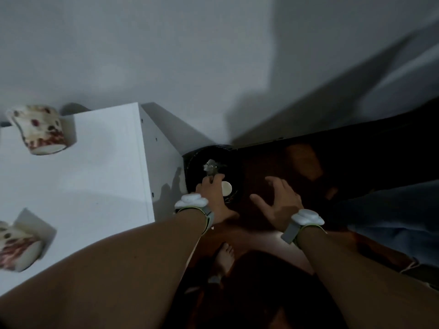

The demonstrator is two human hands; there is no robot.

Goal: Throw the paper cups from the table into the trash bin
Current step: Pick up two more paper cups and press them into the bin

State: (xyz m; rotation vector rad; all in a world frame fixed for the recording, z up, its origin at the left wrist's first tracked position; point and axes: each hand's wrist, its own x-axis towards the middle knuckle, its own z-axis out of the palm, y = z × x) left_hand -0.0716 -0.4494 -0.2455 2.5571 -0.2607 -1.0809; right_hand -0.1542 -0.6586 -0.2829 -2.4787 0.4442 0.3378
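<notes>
Two paper cups with a red and brown pattern stand on the white table point(95, 174), one at the far left point(40, 131) and one at the near left edge point(16, 248). The black trash bin point(193, 160) stands on the floor against the table's right side. My left hand point(212, 188) reaches over the bin's opening, its fingers curled around a third paper cup point(226, 188); only the cup's pale round end shows. My right hand point(278, 203) hovers to the right of the bin with its fingers spread and nothing in it.
A crumpled clear wrapper point(211, 167) lies inside the bin. The floor point(297, 162) is dark brown and the wall behind is white. My bare foot point(224, 257) is below the hands. Blue cloth point(392, 214) lies at the right.
</notes>
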